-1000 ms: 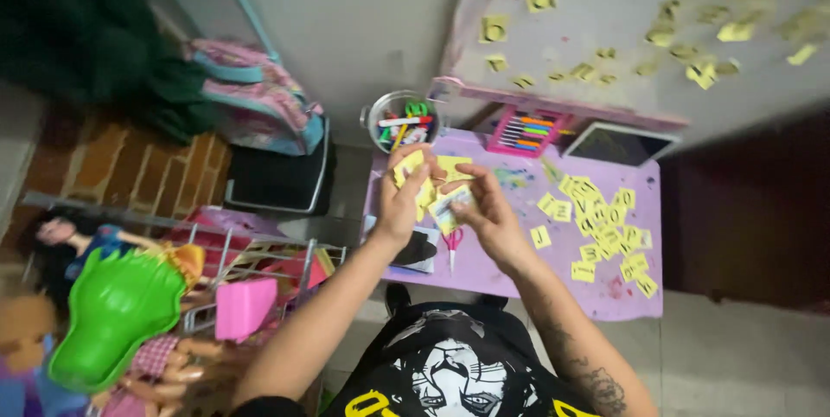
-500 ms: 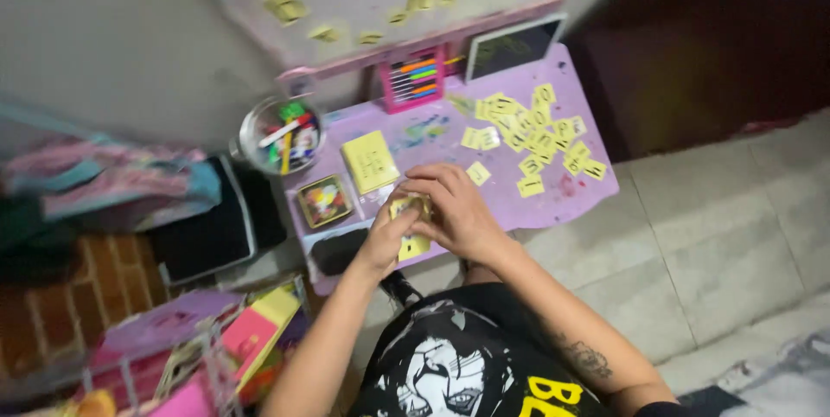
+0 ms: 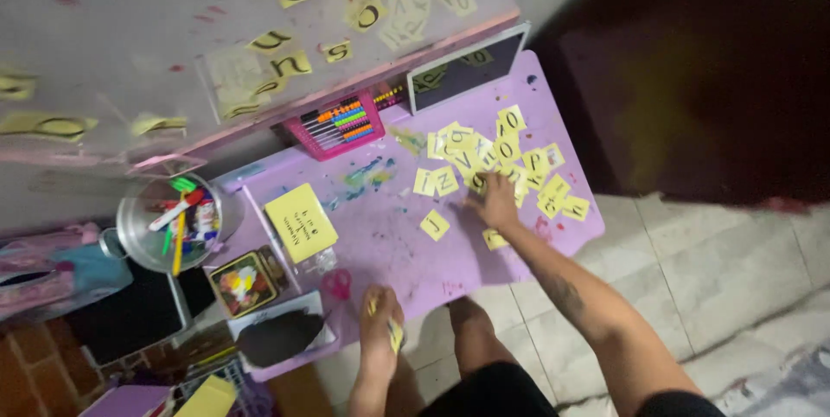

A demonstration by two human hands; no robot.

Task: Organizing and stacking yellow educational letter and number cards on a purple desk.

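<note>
The right hand (image 3: 497,201) is reaching forward, palm down with fingers loosely spread, and is pressing on the near edge of a scatter of small yellow paper squares marked with black letters (image 3: 506,153), which are lying on the purple plastic desktop (image 3: 389,235); it is not visibly gripping any one of them. One yellow square (image 3: 435,224) is lying alone just to the left of that hand, and another (image 3: 494,239) is peeking out beside its wrist. The left hand (image 3: 380,318) is resting at the near edge of the desktop, fingers curled around a small yellow paper piece (image 3: 395,334). Just ahead of the left hand, pink-handled scissors (image 3: 338,283) are lying flat. Further to its left, a yellow pad of paper (image 3: 300,222), a small colourful square tin (image 3: 239,281) and a metal pot of markers (image 3: 169,221) are sitting.
</note>
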